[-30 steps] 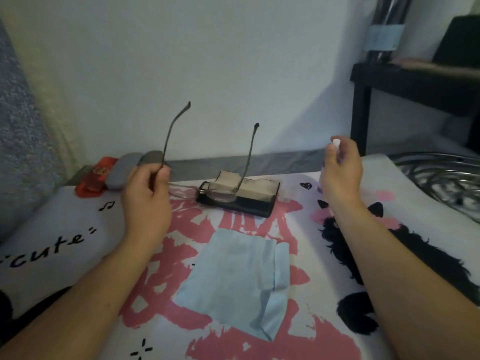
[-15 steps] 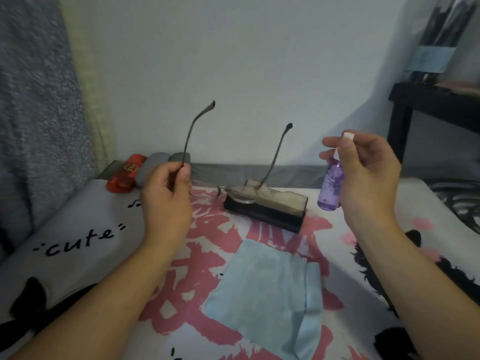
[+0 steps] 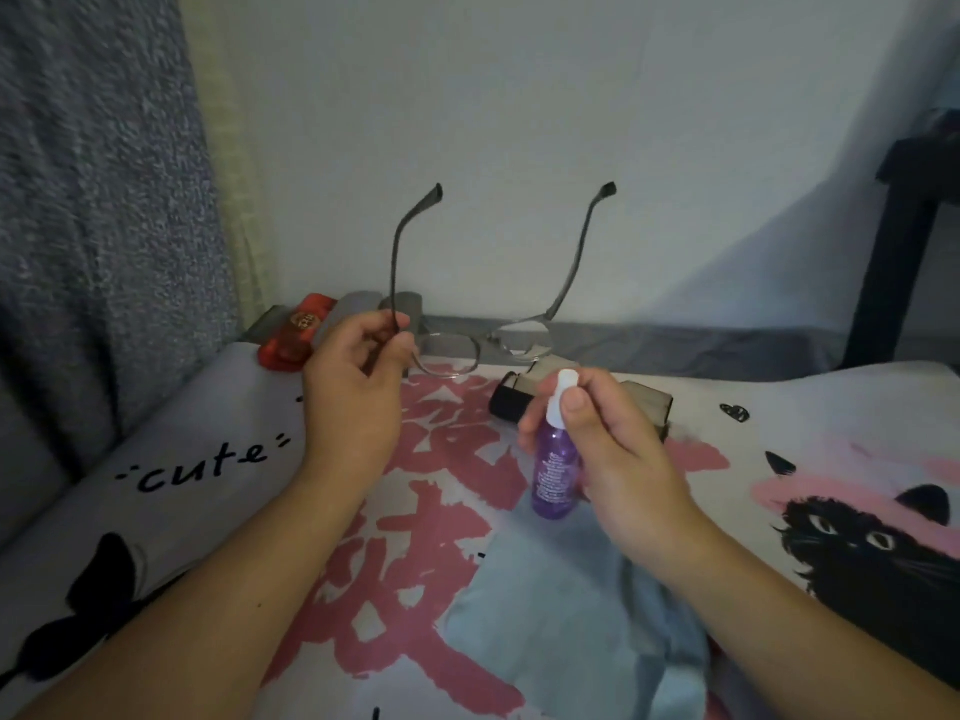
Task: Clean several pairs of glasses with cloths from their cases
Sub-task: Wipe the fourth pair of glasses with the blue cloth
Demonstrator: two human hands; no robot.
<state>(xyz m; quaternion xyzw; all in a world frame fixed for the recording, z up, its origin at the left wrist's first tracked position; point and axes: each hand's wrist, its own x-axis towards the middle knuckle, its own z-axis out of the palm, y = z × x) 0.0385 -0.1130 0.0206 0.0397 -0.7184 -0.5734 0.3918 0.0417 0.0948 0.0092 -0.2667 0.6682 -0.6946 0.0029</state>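
Two hands were busy. The left hand [image 3: 353,392] pinched the glasses [image 3: 488,335] by one temple, arms up. The right hand's [image 3: 613,454] fingers [image 3: 574,402] curled round the bottle [image 3: 555,472], above the cloth [image 3: 566,631].

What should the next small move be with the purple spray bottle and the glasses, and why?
Probably press the nozzle to mist the lenses: the right hand holds the small purple spray bottle upright, a finger on its white cap, near the thin grey-framed glasses gripped by the left hand; the light blue cloth lies unused.
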